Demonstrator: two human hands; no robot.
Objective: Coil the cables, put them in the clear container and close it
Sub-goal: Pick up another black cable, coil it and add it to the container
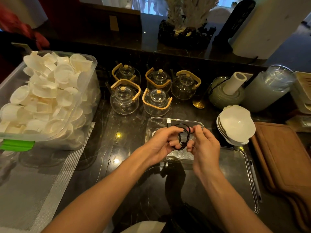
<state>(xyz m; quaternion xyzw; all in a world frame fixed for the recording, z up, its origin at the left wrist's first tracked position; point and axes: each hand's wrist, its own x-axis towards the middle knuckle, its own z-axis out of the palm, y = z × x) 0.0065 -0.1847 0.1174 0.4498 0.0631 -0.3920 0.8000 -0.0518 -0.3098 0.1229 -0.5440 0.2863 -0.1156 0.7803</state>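
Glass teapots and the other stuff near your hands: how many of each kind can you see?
Glass teapots with wooden handles: 5
Black cable, being coiled by left hand and right hand: 1
Clear container: 1
Clear lid: 1
Large tub of white cups: 1
Total: 9

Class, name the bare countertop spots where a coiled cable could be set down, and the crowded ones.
Free: dark counter between the big tub and the clear container; also nearer, between the forearms. Crowded: teapots behind, bowls and boards at right.
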